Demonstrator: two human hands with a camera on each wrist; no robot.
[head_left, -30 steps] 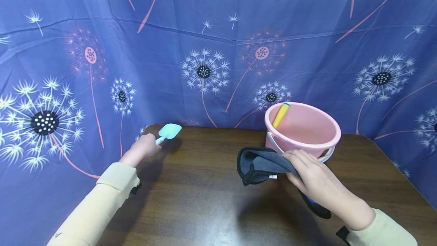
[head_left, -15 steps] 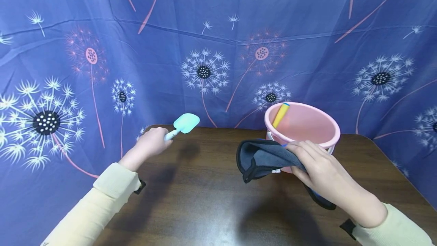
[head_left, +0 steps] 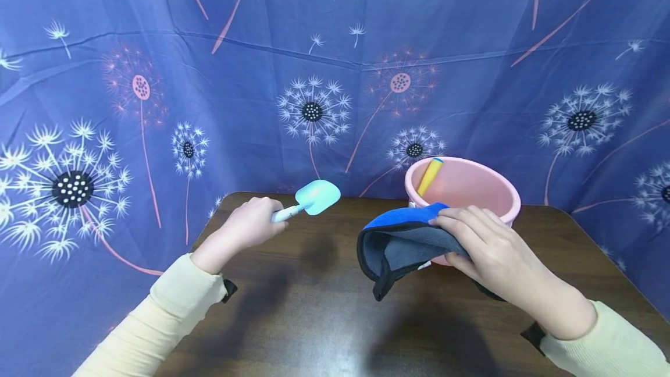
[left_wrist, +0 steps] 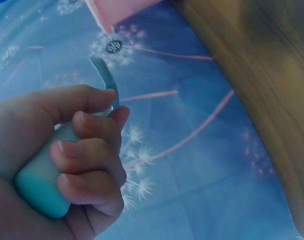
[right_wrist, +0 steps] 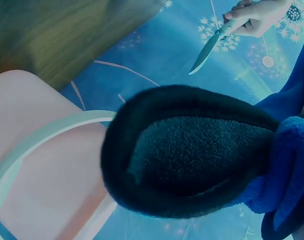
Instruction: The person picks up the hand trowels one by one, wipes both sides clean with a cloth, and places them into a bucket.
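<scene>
My left hand (head_left: pixel 255 221) grips the pale handle of a light blue toy shovel (head_left: pixel 318 195), held above the table with its blade pointing right. In the left wrist view, the fingers (left_wrist: pixel 87 155) curl round the handle, whose end is teal. My right hand (head_left: pixel 487 243) pinches a folded blue and grey cloth (head_left: pixel 413 243) with black edging; a black loop hangs from its corner. Behind that cloth stands a pink bucket (head_left: pixel 466 188), partly hidden by the hand and cloth. A yellow handle (head_left: pixel 430 176) with a blue end leans inside the bucket's left side.
The brown wooden table (head_left: pixel 309 319) carries the bucket at its right rear. A blue curtain (head_left: pixel 235 103) with dandelion prints hangs behind and beside the table. In the right wrist view, the bucket's white handle (right_wrist: pixel 57 130) arcs in front of its wall.
My left hand has moved right with the shovel, towards the middle of the table. The cloth in my right hand has tilted, so more of its blue side shows.
</scene>
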